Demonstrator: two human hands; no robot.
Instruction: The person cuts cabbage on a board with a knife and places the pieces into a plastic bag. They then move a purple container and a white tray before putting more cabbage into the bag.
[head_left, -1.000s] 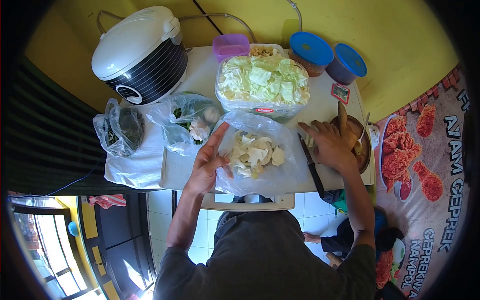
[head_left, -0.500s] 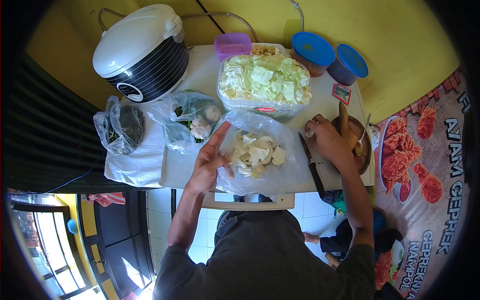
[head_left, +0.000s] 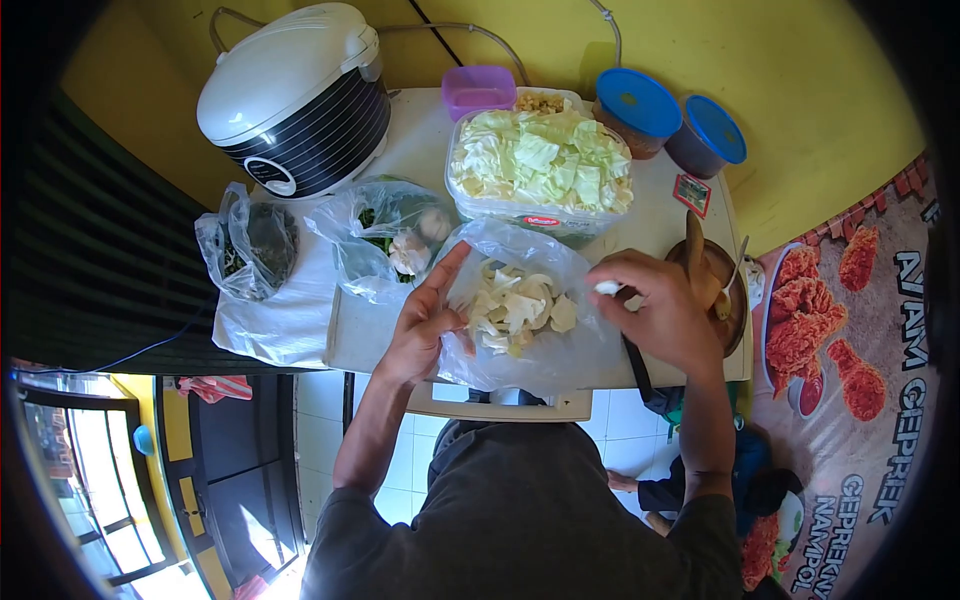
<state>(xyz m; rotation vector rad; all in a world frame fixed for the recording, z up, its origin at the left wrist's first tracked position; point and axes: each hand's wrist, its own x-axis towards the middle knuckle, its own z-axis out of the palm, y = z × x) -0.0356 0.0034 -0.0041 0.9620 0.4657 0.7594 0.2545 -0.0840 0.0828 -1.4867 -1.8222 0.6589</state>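
Note:
My left hand (head_left: pixel 425 325) grips the left side of a clear plastic bag (head_left: pixel 545 365), index finger stretched along its rim. Pale, chunky cabbage offcuts (head_left: pixel 512 308) lie inside the bag. My right hand (head_left: pixel 660 305) is at the bag's right edge, fingers pinched on a small white garlic clove (head_left: pixel 607 288). Below that hand shows the black handle of a knife (head_left: pixel 638 368); its blade is hidden. To the left of the bag sits another clear bag (head_left: pixel 345 265) with garlic bulbs (head_left: pixel 408 253) and green leaves.
Behind the bag stands a tub of chopped cabbage (head_left: pixel 540 160). A brown mortar (head_left: pixel 738 325) with a wooden pestle (head_left: pixel 695 250) is at right. Blue-lidded containers (head_left: pixel 640 100), a purple box (head_left: pixel 478 90) and a rice cooker (head_left: pixel 300 110) line the back. A person's foot (head_left: pixel 622 481) shows below.
My right hand has moved left and nearer from beside the mortar to the bag's edge, with the white clove now showing at its fingertips. My left hand stays on the bag.

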